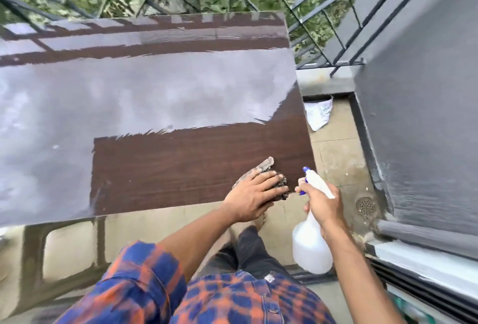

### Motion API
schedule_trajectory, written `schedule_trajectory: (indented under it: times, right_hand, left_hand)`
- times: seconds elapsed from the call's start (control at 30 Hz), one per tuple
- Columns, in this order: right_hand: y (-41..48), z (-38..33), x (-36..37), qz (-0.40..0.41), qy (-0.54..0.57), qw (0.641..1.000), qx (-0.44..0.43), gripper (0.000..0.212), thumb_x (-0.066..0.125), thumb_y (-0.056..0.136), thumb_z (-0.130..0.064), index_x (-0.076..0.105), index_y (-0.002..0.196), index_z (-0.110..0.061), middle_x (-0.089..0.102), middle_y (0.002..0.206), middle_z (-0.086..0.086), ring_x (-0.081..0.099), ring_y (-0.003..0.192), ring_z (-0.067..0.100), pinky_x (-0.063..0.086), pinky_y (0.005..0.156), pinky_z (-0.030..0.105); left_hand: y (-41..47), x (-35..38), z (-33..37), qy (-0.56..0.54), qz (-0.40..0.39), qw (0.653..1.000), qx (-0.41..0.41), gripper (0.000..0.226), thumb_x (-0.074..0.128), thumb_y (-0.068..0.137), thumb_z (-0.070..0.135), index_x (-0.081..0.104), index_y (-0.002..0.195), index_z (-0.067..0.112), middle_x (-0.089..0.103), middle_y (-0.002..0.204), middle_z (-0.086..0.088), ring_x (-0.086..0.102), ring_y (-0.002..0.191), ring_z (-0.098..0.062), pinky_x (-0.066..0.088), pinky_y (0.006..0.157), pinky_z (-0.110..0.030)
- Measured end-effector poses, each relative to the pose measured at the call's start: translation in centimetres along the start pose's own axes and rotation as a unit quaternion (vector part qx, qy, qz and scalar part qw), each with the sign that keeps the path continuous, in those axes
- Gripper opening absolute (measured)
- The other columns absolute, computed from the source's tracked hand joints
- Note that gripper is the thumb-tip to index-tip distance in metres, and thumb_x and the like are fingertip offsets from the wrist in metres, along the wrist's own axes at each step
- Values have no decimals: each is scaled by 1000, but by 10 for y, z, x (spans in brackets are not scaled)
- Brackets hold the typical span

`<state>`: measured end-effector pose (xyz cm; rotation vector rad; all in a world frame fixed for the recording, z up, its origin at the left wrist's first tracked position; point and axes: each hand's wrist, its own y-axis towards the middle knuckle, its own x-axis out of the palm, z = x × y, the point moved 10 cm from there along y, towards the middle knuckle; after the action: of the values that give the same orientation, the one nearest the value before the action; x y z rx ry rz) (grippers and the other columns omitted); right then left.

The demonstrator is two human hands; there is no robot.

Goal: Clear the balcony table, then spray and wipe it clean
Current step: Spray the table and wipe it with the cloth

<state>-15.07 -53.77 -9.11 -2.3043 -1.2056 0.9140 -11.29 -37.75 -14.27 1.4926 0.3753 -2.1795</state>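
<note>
The dark brown wood-grain table [181,163] fills the left and middle of the view, with nothing standing on it and a glossy sheen over most of its top. My left hand [254,194] presses flat on a crumpled grey-brown cloth [258,168] near the table's front right corner. Just right of it, off the table's edge, my right hand [323,203] grips a white spray bottle [311,248] by the neck, its blue nozzle [306,169] pointing toward the table.
A black metal railing [323,26] runs behind and right of the table, with greenery beyond. A grey wall [426,116] stands at the right. On the tiled floor lie a white bag [319,114] and a round drain [366,206].
</note>
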Motion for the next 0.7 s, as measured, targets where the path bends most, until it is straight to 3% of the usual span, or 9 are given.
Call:
schedule_trajectory:
  times: [0.07,0.17,0.37,0.5,0.6,0.7]
  right_hand:
    - [-9,-11,25,-38,-6,999,-21,6,72,91,-10,79,92,-11,70,74,5,50,56,19,40,46,27]
    - [-22,-24,62,-78,-35,995,-45,11,72,89,-9,79,91,-17,74,80,4,60,70,16,42,46,26]
    - [-63,-42,137,-158,-113,977,-90,8,69,82,-5,76,78,-7,66,75,4,43,53,23,37,47,27]
    - [-96,-46,185,-221,-155,957,-110,5,70,76,-15,74,73,-16,65,71,4,45,56,23,38,54,32]
    - [-117,-48,216,-261,-186,938,-131,5,69,77,-20,74,75,-20,71,81,18,48,56,22,41,54,32]
    - [-129,-49,240,-297,-205,924,-128,7,69,77,-21,75,74,-20,69,75,13,48,57,21,42,51,31]
  left_hand:
    - [-34,-15,-16,8,24,999,-20,53,53,100,38,44,151,27,38,160,-1,33,147,-26,21,122,-44]
    - [-87,-31,-43,15,44,997,-63,54,54,99,39,45,151,25,39,160,-4,34,148,-28,23,122,-44]
    - [-215,-61,-104,15,123,964,-234,54,54,101,48,47,150,25,37,161,-3,33,149,-26,32,119,-49]
    - [-296,-77,-144,16,186,906,-381,52,52,100,48,52,147,24,40,159,-4,33,149,-27,33,115,-55]
    - [-339,-80,-164,14,203,831,-518,53,43,101,50,49,148,26,39,159,-5,29,149,-29,25,119,-55]
    - [-346,-82,-168,27,205,784,-585,52,39,101,49,47,148,28,37,159,-7,27,149,-30,19,121,-54]
